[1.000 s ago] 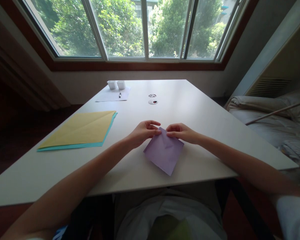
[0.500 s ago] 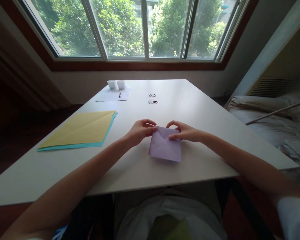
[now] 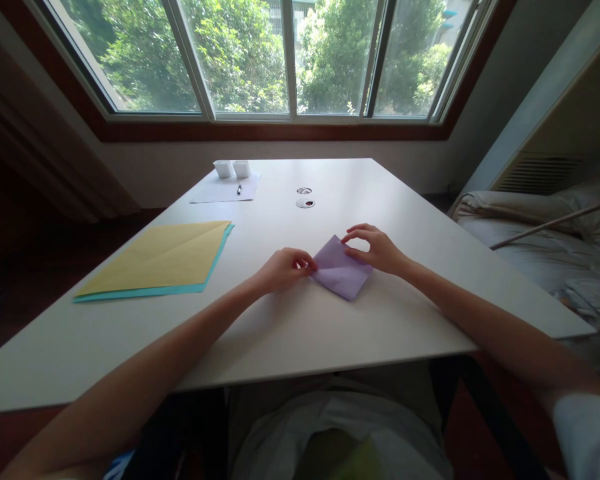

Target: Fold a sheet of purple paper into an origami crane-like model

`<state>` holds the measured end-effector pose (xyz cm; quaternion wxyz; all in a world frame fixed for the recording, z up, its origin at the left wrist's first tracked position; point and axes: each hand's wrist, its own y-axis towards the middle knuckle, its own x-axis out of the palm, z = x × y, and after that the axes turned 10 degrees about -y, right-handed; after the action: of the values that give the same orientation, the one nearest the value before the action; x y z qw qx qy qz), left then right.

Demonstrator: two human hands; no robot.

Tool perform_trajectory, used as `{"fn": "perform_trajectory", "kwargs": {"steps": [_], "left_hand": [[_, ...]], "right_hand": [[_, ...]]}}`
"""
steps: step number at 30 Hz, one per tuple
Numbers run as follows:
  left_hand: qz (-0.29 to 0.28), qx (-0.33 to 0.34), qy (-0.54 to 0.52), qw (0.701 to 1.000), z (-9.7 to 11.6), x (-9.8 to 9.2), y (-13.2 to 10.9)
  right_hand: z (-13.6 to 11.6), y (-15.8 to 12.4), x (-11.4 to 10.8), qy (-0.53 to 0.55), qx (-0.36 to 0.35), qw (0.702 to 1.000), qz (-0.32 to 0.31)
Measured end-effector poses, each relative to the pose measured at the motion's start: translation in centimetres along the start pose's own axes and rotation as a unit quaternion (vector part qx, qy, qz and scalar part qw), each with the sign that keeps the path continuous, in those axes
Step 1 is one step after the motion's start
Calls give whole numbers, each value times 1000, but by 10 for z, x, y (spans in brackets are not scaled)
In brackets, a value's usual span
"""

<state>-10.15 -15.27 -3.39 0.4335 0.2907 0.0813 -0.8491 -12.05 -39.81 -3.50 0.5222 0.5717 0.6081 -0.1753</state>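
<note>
A folded piece of purple paper [image 3: 341, 270] lies turned cornerwise over the near middle of the white table, with crease lines across its face. My left hand [image 3: 287, 268] pinches its left corner between thumb and fingers. At the upper right edge, my right hand [image 3: 375, 249] has its thumb on the paper and its index fingertip close by at the top corner, the fingers curved in a loose grip. The underside of the paper is hidden.
Yellow paper [image 3: 155, 257] lies over turquoise paper [image 3: 180, 290] on the left. At the back left are two small white containers [image 3: 233, 169] and a pen [image 3: 239, 189] on a white sheet [image 3: 205, 193]. Two round table inserts [image 3: 305, 203] are at mid-table.
The purple paper has turned from square-on to cornerwise and moved slightly away from me. My right hand has shifted up and right; my left hand has dropped slightly, to the left corner.
</note>
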Motion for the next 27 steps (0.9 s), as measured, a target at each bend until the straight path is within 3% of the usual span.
{"fn": "perform_trajectory", "kwargs": {"steps": [4, 8, 11, 18, 23, 27], "left_hand": [[-4, 19, 76, 997, -1, 0, -4], [0, 7, 143, 990, 4, 1, -9], [-16, 18, 195, 981, 5, 1, -11], [-37, 173, 232, 957, -11, -11, -10], [-107, 180, 230, 951, -20, -18, -6], [-106, 177, 193, 959, -18, -19, -5]], "right_hand": [[-10, -7, 2, -123, -104, 987, 24], [-17, -12, 2, -125, -181, 975, -41], [-13, -12, 2, -123, -190, 971, -79], [-3, -9, 6, -127, -181, 970, -97], [1, -9, 8, -152, -209, 963, -73], [1, -8, 10, -174, -219, 960, -31]]}}
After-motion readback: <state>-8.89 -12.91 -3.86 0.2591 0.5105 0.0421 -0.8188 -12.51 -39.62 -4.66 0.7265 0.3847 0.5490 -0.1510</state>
